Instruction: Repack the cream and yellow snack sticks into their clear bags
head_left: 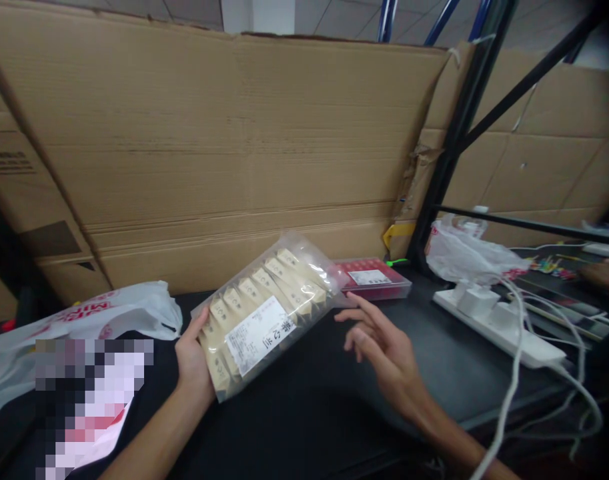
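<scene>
My left hand (195,353) grips the lower left end of a clear plastic bag of small wrapped packets (264,313), holding it tilted above the black table. Several cream packets with dark print lie in rows inside the bag, and a white printed label is stuck on its front. Close to the bag's right end is my right hand (384,350), its fingers apart and partly bent; whether a fingertip touches the bag I cannot tell. Behind them a flat clear box with red contents (371,279) and a white label lies on the table, its left end hidden by the bag.
A white plastic bag (134,313) and a blurred-out flat object (94,413) lie at left. At right stand a white power strip (499,327) with cables and another plastic bag (469,250). Cardboard (244,133) walls the back, beside a black metal post (451,147). Someone's hand shows far right.
</scene>
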The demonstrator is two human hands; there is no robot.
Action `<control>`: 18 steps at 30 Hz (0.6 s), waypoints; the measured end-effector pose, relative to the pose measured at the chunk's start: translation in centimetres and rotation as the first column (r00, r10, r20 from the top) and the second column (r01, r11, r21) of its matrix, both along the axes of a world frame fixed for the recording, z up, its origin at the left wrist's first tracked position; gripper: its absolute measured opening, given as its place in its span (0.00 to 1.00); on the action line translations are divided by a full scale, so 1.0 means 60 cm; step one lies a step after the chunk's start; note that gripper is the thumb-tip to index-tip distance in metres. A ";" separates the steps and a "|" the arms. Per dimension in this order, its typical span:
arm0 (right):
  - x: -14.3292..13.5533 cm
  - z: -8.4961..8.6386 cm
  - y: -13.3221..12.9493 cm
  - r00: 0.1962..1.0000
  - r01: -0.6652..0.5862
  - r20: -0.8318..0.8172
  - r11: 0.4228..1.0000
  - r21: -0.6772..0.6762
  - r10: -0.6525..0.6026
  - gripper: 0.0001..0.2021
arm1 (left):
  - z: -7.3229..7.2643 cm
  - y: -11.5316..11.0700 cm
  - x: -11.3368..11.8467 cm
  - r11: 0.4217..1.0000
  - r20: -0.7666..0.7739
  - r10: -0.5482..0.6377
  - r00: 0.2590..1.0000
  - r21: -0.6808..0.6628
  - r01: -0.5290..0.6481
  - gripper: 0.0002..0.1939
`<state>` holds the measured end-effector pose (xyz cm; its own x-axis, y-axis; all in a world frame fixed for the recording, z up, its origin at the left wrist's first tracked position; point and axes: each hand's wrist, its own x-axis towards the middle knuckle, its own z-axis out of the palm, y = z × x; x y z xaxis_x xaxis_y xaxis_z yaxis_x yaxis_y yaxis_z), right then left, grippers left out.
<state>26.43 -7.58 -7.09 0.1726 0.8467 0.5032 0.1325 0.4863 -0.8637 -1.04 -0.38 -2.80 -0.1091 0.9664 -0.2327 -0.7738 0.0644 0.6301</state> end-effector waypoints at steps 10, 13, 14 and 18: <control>-0.054 0.032 0.035 0.965 -0.087 -0.243 0.995 0.054 0.098 0.34 | -0.024 -0.005 -0.002 0.975 -0.103 -0.068 0.992 0.206 0.088 0.19; -0.044 0.052 0.065 0.929 -0.059 -0.358 0.992 0.110 0.095 0.29 | -0.038 -0.004 -0.005 0.907 -0.307 -0.161 0.938 0.329 0.264 0.18; -0.039 0.059 0.072 0.926 -0.025 -0.371 0.990 0.137 0.075 0.27 | -0.044 -0.004 -0.005 0.868 -0.393 -0.181 0.901 0.367 0.335 0.18; -0.023 0.075 0.084 0.946 0.069 -0.325 0.972 0.226 0.009 0.28 | -0.065 0.002 0.000 0.697 -0.659 -0.129 0.741 0.471 0.541 0.21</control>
